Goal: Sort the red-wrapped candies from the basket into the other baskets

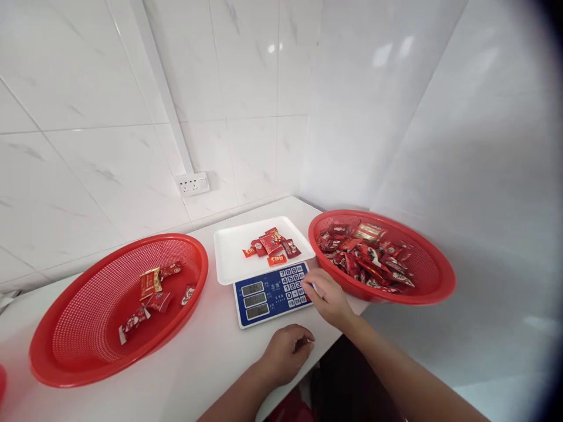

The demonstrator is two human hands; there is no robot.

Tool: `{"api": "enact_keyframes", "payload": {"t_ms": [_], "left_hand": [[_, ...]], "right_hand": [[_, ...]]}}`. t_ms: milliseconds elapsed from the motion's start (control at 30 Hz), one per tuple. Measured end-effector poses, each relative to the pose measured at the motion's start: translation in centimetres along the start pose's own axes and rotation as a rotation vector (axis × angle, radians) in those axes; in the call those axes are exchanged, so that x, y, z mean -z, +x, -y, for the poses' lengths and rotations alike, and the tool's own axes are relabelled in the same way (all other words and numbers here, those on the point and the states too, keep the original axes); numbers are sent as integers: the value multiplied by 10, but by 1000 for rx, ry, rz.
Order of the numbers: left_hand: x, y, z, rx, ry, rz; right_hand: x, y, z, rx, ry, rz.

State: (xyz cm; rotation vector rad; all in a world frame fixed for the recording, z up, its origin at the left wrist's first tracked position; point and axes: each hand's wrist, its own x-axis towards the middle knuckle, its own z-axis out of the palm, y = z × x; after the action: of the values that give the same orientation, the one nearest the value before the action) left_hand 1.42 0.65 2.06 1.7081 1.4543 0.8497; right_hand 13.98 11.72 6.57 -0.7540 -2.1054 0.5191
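Note:
My left hand (289, 353) is at the table's front edge, its fingers loosely curled and nothing visible in them. Over the right edge of the scale's keypad is my right hand (329, 302), with thumb and fingers bent toward each other and no item showing between them. The blue digital scale (273, 302) has a white tray (233, 246) on top. Several small red wrapped candies (270, 243) lie grouped on the tray's right half. Close by my right hand, a red basket (433, 284) holds a heap of similar red and gold packets (369, 258).
On the left stands another red perforated basket (88, 316) with several packets (152, 284) inside. A red rim (2, 381) shows at the far left edge. Tiled walls enclose the white table (193, 346) behind and at right. A power socket (192, 184) is on the wall.

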Motion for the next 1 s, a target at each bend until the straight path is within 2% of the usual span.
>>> {"api": "enact_keyframes", "payload": {"t_ms": [133,200,300,433,800,900,1000], "left_hand": [[1,0,-1,-5,11,9],[1,1,-1,-24,22,4],[0,2,-1,-33,31,-11],[-3,1,-1,-4,38,-31],[-6,-1,-5,-7,135,-37],[-2,-3,-12,-24,171,-19],[12,-4,-21,-85,246,-28]], "right_hand": [[-18,-50,-10,-231,49,72],[-28,-63,-14,-263,47,138],[-37,-68,-17,-225,-2,199],[-37,-66,-17,-207,-14,214],[-38,-72,-22,-130,-18,178],[-37,-72,-23,-113,-8,178],[-36,-72,-23,-94,0,181]]}}
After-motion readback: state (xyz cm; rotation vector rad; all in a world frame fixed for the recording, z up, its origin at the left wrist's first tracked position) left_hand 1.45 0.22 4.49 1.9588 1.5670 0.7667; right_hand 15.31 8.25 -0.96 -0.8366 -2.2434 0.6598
